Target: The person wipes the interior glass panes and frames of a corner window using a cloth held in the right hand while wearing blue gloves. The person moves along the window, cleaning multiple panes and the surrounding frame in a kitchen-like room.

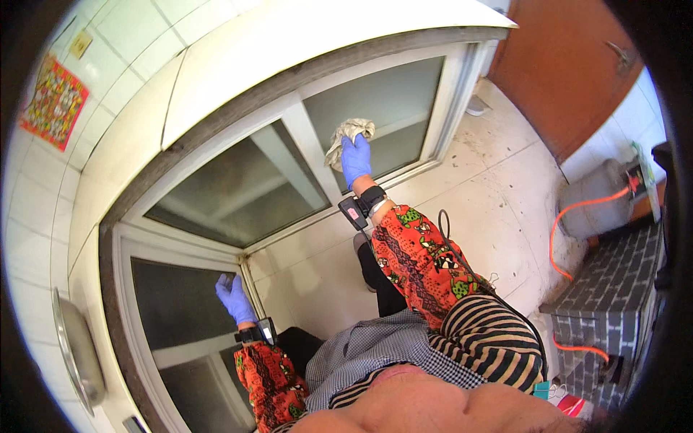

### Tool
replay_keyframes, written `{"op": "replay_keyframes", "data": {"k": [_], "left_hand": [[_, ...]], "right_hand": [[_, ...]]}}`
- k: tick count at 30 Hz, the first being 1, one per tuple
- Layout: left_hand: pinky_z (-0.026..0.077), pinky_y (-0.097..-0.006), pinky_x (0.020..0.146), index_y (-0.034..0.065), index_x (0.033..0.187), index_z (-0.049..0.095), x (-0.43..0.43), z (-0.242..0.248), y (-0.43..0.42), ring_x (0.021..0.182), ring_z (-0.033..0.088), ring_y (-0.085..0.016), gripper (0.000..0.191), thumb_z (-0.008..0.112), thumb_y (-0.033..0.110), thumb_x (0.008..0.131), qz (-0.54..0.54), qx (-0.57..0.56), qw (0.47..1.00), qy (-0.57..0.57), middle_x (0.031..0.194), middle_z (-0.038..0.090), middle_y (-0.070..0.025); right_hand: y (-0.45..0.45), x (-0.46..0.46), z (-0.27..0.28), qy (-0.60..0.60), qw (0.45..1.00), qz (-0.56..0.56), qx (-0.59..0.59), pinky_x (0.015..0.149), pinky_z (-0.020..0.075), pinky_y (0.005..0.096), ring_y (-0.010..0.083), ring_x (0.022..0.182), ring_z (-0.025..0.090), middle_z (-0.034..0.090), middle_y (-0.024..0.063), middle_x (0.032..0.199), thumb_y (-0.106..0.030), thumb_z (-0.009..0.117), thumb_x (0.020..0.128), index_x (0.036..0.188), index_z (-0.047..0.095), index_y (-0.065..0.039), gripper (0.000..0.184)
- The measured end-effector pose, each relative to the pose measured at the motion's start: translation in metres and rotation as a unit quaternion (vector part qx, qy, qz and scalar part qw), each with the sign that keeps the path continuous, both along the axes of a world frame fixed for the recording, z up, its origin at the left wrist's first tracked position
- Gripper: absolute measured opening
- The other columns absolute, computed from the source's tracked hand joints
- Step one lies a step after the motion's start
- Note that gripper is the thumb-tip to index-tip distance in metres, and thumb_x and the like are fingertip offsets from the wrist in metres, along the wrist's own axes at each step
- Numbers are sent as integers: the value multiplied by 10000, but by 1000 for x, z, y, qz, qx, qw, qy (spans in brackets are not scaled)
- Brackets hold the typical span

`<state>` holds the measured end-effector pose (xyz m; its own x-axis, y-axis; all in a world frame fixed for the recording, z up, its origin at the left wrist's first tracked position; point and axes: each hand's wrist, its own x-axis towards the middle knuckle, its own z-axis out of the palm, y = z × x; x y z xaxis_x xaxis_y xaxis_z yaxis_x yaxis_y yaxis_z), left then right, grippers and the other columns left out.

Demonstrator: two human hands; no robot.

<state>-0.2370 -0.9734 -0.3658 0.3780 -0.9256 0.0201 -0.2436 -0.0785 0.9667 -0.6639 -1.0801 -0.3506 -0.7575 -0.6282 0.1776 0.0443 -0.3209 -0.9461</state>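
My right hand (355,157), in a blue-violet glove, grips a crumpled off-white cloth (345,142). The cloth lies against the right glass panel (400,97) of a low cabinet, close to the white frame strip (308,135) between two panels. Also gloved, my left hand (235,299) has its fingers apart and holds nothing. It is at the edge of the left cabinet door (178,303), by the inner corner; whether the fingertips touch the frame I cannot tell. Between the hands is the middle glass panel (243,184).
A white countertop (281,48) runs above the cabinet, with a metal basin (81,352) at left. To the right stand a gas cylinder (590,200) with an orange hose (557,227) and a brick-patterned cabinet (601,308). A brown door (563,65) is behind. The tiled floor (487,178) has dark specks.
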Motion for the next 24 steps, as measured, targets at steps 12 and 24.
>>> {"op": "replay_keyframes", "data": {"k": [12,24], "left_hand": [[310,-467,1090,-20,1348,465,-95,201,-57,1327,374,-382,489,595,205,934,-30,-437,748,-498,1405,432,-227],[218,-429,1121,186,1322,566,-127,274,-174,1333,407,-238,391,424,348,997,-28,-394,693,-603,1367,545,-27]], "right_hand": [[52,-272,29,136,962,-230,58,749,443,382,239,769,532,575,181,818,-118,529,891,885,524,54,172],[27,-361,42,159,964,-197,80,794,473,348,234,880,596,648,146,1034,-60,493,859,1080,582,40,258]]}}
